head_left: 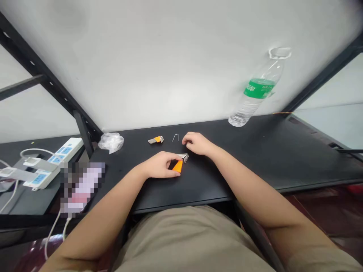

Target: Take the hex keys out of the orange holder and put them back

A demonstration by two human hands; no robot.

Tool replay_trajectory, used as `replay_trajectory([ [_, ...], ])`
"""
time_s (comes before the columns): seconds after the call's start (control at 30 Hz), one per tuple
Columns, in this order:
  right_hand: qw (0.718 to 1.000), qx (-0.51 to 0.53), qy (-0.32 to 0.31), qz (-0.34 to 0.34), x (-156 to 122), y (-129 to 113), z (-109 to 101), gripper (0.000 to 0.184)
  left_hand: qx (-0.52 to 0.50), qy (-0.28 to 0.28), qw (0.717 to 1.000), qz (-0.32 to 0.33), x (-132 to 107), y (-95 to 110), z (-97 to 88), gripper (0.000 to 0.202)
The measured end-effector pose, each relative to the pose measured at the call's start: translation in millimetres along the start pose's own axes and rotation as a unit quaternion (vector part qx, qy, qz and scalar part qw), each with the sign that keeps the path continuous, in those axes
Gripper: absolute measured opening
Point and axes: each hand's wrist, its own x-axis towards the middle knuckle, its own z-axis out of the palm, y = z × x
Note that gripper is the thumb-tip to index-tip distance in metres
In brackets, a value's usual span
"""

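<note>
Pinching the orange holder [178, 166] with the left hand [161, 165], low at the black table [208, 183], partly masking hex keys [185, 157] beside it. Curling the right hand [197, 143] narrowly just beyond; can't tell whether gripping anything. Farther, barely making out thin loose keys [178, 137].

At two o'clock in the view, a tall clear plastic bottle [259, 88] with a green label stands on the black table [269, 151] before a pale wall [170, 75]. Crumpled translucent plastic [111, 142] lies at nine; farther out, a long white power strip [56, 159] with blue sockets holds white chargers [44, 164].
</note>
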Motion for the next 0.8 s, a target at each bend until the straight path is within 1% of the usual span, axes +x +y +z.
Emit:
replay_trajectory([
  [0.07,0.998,-0.03,0.053,-0.005,11,10,6,0.035,-0.022,0.039,0.999,-0.008,1,-6,0.9,0.053],
  [0.1,0.998,-0.034,0.06,-0.012,18,15,9,0.038,-0.032,0.066,0.997,-0.013,2,-10,0.9,0.053],
  [0.2,0.997,-0.042,0.049,-0.039,41,27,18,0.042,-0.044,0.156,0.986,-0.033,5,-25,-0.5,0.056],
  [0.23,0.997,-0.047,0.046,-0.039,49,30,20,0.041,-0.043,0.18,0.982,-0.042,7,-31,-1.3,0.057],
  [0.3,0.997,-0.06,0.044,-0.019,61,32,24,0.036,-0.042,0.213,0.974,-0.055,9,-40,-2.7,0.059],
  [0.4,0.996,-0.081,0.037,0.025,70,30,27,0.028,-0.046,0.233,0.97,-0.061,11,-48,-2.9,0.058],
  [0.5,0.993,-0.105,0.03,0.053,67,27,26,0.022,-0.052,0.238,0.968,-0.06,13,-48,-1.6,0.058],
  [0.57,0.988,-0.128,0.025,0.08,62,28,21,0.019,-0.053,0.236,0.968,-0.063,13,-46,-1.0,0.058],
  [0.67,0.979,-0.156,0.0,0.131,53,32,10,0.014,-0.046,0.228,0.97,-0.068,12,-43,-1.3,0.058],
  [0.73,0.976,-0.163,-0.006,0.145,46,36,3,0.017,-0.041,0.227,0.971,-0.069,11,-43,-1.8,0.058],
  [0.8,0.981,-0.158,0.011,0.114,42,36,0,0.027,-0.038,0.229,0.97,-0.069,11,-43,-1.8,0.058],
])
